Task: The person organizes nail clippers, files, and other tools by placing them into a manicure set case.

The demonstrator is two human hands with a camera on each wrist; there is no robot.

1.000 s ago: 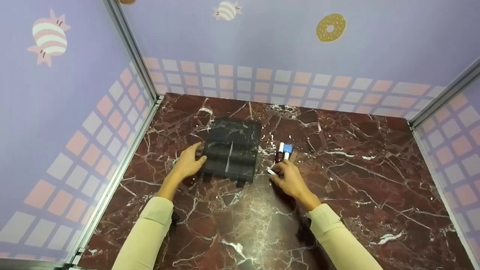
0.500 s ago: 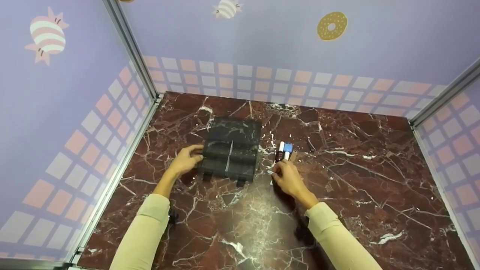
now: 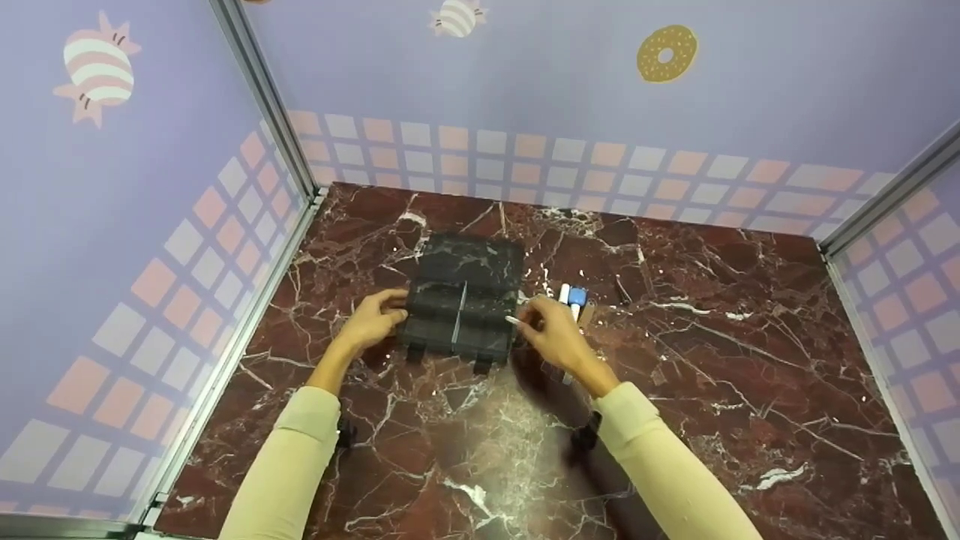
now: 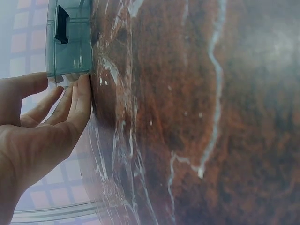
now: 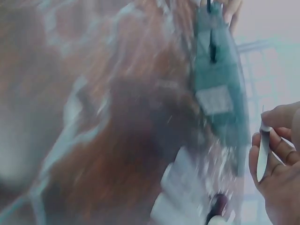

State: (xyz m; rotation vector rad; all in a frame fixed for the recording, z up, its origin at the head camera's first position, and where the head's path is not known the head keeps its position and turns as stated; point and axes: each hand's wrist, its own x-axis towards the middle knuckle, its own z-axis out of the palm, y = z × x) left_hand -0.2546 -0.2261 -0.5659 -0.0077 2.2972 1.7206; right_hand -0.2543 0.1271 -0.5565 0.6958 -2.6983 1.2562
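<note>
A see-through dark plastic box (image 3: 495,306) with a thin upright divider lies with its lid open. My left hand (image 3: 373,319) is at the box's left end; in the left wrist view its fairly straight fingers and thumb touch the greenish end wall (image 4: 70,58). Between thumb and fingers, my right hand (image 3: 555,334) pinches a slim white-and-silver tool (image 5: 264,157) with a thin pointed tip, held at the box's right edge. Behind this hand are a blue nail polish bottle (image 3: 577,296) and a white cap (image 3: 564,291). A dark red bottle (image 5: 218,204) shows in the right wrist view.
Blurred white pieces (image 5: 178,187) lie near the bottles in the right wrist view. A small brown flat piece (image 3: 587,313) is beside the blue bottle. Patterned walls (image 3: 525,75) enclose the red marbled tabletop (image 3: 750,360) at the back and both sides.
My right hand has picked up the slim tool and moved left and away from me, from beside the bottles to the box's right edge. My left hand has shifted slightly, staying by the box.
</note>
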